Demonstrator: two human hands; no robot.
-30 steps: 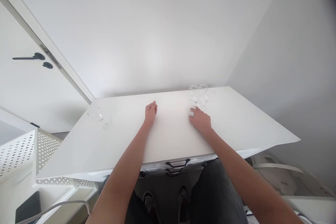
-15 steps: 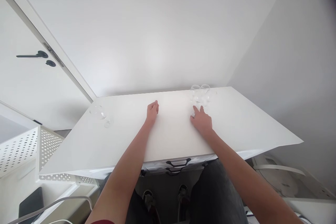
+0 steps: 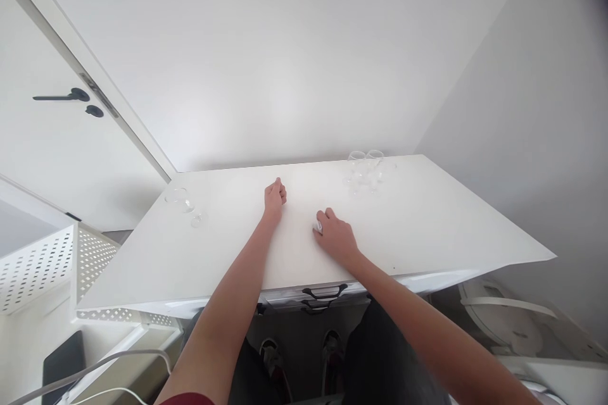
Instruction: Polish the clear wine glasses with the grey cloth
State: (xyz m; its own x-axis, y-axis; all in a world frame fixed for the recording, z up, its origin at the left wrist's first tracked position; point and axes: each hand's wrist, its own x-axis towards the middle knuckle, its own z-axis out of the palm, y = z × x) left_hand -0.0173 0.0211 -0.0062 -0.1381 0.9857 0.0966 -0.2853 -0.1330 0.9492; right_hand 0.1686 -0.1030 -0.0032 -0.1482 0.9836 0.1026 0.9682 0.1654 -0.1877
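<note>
My left hand [image 3: 275, 196] rests near the middle of the white cabinet top [image 3: 228, 253], its fingers curled closed; whatever they hold, if anything, is hidden. Lower and to the right, my right hand [image 3: 335, 235] is closed around a small white object [image 3: 318, 226] that shows between thumb and fingers; its kind is unclear. Beyond my right hand, clear stemmed glasses [image 3: 365, 168] stand close together near the wall. Far to the left of my left hand is another clear stemmed glass [image 3: 179, 200], which appears to lie on its side.
A white wall [image 3: 285, 76] rises behind the cabinet, and a door with a black handle [image 3: 61, 96] is at left. Black drawer pulls [image 3: 325, 293] show at the front edge. White perforated panels [image 3: 38, 266] and a grey cable [image 3: 104, 361] lie at lower left.
My right hand has moved from beside the glasses at right toward me and to the left, with the small white object in it. My left hand has barely moved.
</note>
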